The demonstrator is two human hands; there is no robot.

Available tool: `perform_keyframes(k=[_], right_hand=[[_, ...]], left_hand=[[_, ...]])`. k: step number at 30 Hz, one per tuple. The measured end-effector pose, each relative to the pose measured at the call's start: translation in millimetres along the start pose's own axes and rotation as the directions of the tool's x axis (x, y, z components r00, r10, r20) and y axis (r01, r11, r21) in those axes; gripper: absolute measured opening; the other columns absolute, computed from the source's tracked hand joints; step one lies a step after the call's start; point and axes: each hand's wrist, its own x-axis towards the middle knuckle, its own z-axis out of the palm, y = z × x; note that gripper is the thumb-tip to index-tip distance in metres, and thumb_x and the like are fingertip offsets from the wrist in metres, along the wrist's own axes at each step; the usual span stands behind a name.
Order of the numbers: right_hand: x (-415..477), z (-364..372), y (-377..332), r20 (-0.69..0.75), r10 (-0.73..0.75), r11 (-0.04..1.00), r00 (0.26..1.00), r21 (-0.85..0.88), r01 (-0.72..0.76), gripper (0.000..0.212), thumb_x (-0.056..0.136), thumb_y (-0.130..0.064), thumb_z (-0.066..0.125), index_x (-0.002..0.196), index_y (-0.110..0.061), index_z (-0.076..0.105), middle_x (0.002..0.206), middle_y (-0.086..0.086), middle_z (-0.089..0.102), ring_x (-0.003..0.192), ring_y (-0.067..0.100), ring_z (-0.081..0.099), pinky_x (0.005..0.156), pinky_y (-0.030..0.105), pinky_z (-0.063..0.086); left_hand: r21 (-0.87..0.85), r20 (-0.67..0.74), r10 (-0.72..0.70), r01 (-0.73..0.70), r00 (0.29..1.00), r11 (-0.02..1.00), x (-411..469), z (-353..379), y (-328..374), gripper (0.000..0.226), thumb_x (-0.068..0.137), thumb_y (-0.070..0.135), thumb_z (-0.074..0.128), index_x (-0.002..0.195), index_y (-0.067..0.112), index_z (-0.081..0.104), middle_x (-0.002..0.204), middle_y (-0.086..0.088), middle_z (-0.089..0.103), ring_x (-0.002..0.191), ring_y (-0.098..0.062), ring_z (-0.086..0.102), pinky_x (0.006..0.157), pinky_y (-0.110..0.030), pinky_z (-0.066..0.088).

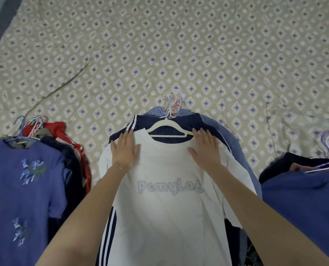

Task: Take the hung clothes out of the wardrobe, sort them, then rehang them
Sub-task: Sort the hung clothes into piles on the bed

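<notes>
Both hands lie flat, fingers straight and released: the left hand (125, 150) and right hand (206, 150) press the white T-shirt (165, 198) on the middle pile near the bed's (159, 45) front edge.

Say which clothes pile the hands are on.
The middle pile, the one topped by the white T-shirt; left hand and right hand lie flat on it.

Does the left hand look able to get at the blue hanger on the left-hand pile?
Probably yes: the left hand lies flat and empty on the white T-shirt, and the blue hanger lies uncovered, nothing between.
</notes>
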Motion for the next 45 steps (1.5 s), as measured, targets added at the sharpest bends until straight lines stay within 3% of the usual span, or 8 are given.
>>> perform_keyframes(k=[5, 9, 15, 21, 24, 32, 37, 45], right_hand=[[3.6, 5.0, 1.3, 0.013, 0.023, 0.999, 1.0, -0.039, -0.022, 0.068, 0.099, -0.045, 0.046, 0.156, -0.021, 0.017, 0.161, 0.007, 0.018, 0.147, 0.031, 0.016, 0.118, 0.044, 0.008], [2.6, 0.5, 0.8, 0.051, 0.027, 0.997, 0.998, -0.07, -0.023, 0.065, 0.1, -0.048, 0.042, 0.155, -0.022, 0.018, 0.161, 0.005, 0.016, 0.147, 0.028, 0.014, 0.119, 0.044, 0.007], [-9.8, -13.8, -0.6, 0.056, 0.005, 1.0, 0.998, 0.03, -0.006, 0.058, 0.1, -0.046, 0.044, 0.15, -0.021, 0.031, 0.157, 0.004, 0.027, 0.145, 0.027, 0.022, 0.118, 0.044, 0.012], [-45.8, -35.5, -12.3, -0.06, 0.038, 0.981, 0.997, 0.193, -0.025, 0.057, 0.094, -0.052, 0.044, 0.126, -0.007, 0.057, 0.12, 0.016, 0.056, 0.111, 0.037, 0.052, 0.099, 0.043, 0.036], [-73.7, -41.8, -14.8, -0.078, 0.055, 0.985, 0.995, 0.169, -0.041, 0.037, 0.098, -0.038, 0.054, 0.113, -0.005, 0.059, 0.107, 0.017, 0.056, 0.097, 0.039, 0.054, 0.088, 0.044, 0.039], [-190.8, -44.8, -40.8, 0.008, 0.196, 0.931, 0.981, 0.314, -0.188, 0.035, 0.097, -0.05, 0.048, 0.09, -0.016, 0.05, 0.099, 0.004, 0.052, 0.089, 0.026, 0.052, 0.077, 0.042, 0.044], [-267.2, -53.6, -80.0, -0.031, 0.163, 0.952, 0.986, 0.266, -0.149, 0.038, 0.096, -0.052, 0.05, 0.081, -0.017, 0.048, 0.088, -0.002, 0.051, 0.079, 0.021, 0.05, 0.069, 0.037, 0.04], [-375.1, -77.8, -138.3, -0.026, 0.096, 0.979, 0.995, 0.182, -0.09, 0.048, 0.092, -0.057, 0.055, 0.066, -0.019, 0.041, 0.068, -0.004, 0.042, 0.065, 0.018, 0.044, 0.053, 0.032, 0.026]], left_hand=[[0.049, -0.115, 0.012, -0.006, 0.993, 0.999, 0.6, 9.6, 2.1, 0.052, 0.106, 0.032, 0.035, 0.152, 0.01, 0.029, 0.145, -0.013, 0.04, 0.138, -0.033, 0.03, 0.119, -0.05, 0.0], [0.024, -0.233, -0.013, 0.019, 0.972, 1.0, -1.7, 8.8, 2.6, 0.039, 0.101, 0.029, 0.038, 0.113, -0.001, 0.059, 0.109, -0.02, 0.054, 0.107, -0.042, 0.047, 0.105, -0.053, 0.03], [-0.166, -0.248, -0.004, -0.039, 0.969, 0.985, -36.3, -13.8, -6.4, 0.027, 0.101, 0.027, 0.053, 0.102, 0.001, 0.062, 0.104, -0.014, 0.056, 0.1, -0.034, 0.046, 0.084, -0.042, 0.036], [-0.239, -0.325, 0.101, -0.185, 0.94, 0.953, -80.3, -39.0, -11.5, 0.023, 0.099, 0.028, 0.056, 0.094, 0.007, 0.061, 0.092, -0.001, 0.05, 0.079, -0.025, 0.053, 0.069, -0.034, 0.036], [-0.217, -0.339, 0.158, -0.241, 0.927, 0.946, -101.5, -50.2, -13.0, 0.02, 0.098, 0.027, 0.06, 0.095, 0.007, 0.064, 0.095, -0.005, 0.055, 0.079, -0.026, 0.056, 0.067, -0.033, 0.037], [-0.136, -0.373, 0.355, -0.429, 0.857, 0.893, -187.9, -80.8, -43.7, 0.048, 0.093, 0.051, 0.041, 0.098, 0.012, 0.068, 0.094, -0.001, 0.058, 0.082, -0.019, 0.056, 0.069, -0.028, 0.032], [-0.181, -0.404, 0.332, -0.43, 0.852, 0.884, -263.3, -86.3, -85.2, 0.018, 0.096, 0.029, 0.062, 0.097, 0.012, 0.067, 0.088, 0.006, 0.051, 0.079, -0.02, 0.055, 0.066, -0.03, 0.031], [-0.367, -0.348, 0.236, -0.363, 0.907, 0.856, -376.2, -103.4, -145.1, 0.018, 0.096, 0.033, 0.062, 0.099, 0.017, 0.069, 0.095, 0.008, 0.063, 0.088, -0.011, 0.057, 0.068, -0.015, 0.036]])
